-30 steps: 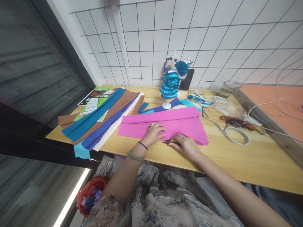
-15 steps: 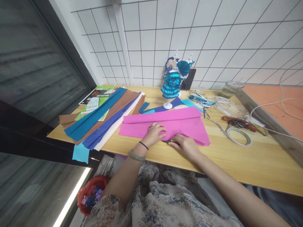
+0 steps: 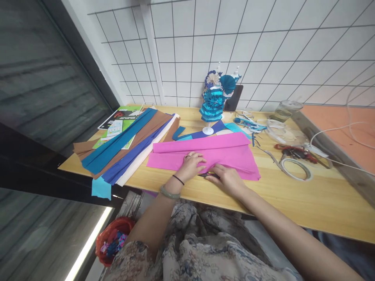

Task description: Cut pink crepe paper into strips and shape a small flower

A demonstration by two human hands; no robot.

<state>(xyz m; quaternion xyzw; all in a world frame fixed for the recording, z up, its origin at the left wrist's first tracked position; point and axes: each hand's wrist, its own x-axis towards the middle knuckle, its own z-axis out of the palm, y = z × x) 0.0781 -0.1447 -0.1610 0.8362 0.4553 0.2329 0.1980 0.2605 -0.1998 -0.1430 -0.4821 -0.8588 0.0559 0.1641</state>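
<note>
A wide sheet of pink crepe paper (image 3: 172, 159) lies on the wooden table, its far edge folded over in a long strip. My left hand (image 3: 191, 164) rests flat on the sheet near its middle, fingers spread and pressing it down. Just right of it, my right hand (image 3: 227, 177) grips what look like dark scissors (image 3: 205, 175) at the sheet's near edge. Their thin dark tip points left, toward my left hand; the handles are hidden in my fingers. Around my right fingers the paper is rumpled and slightly raised.
Teal, brown, blue and white paper strips (image 3: 120, 138) lie over green booklets at left. Behind the sheet stands a blue paper-decorated stand (image 3: 212, 105), with a phone (image 3: 234, 97) leaning behind. At right are a tape roll (image 3: 295, 169) and dark red-handled tools (image 3: 301, 152). A red basket (image 3: 102, 251) sits below.
My right hand has shifted slightly left and up along the sheet's near edge, and the dark tip shows a little further left. My left hand stays in place.
</note>
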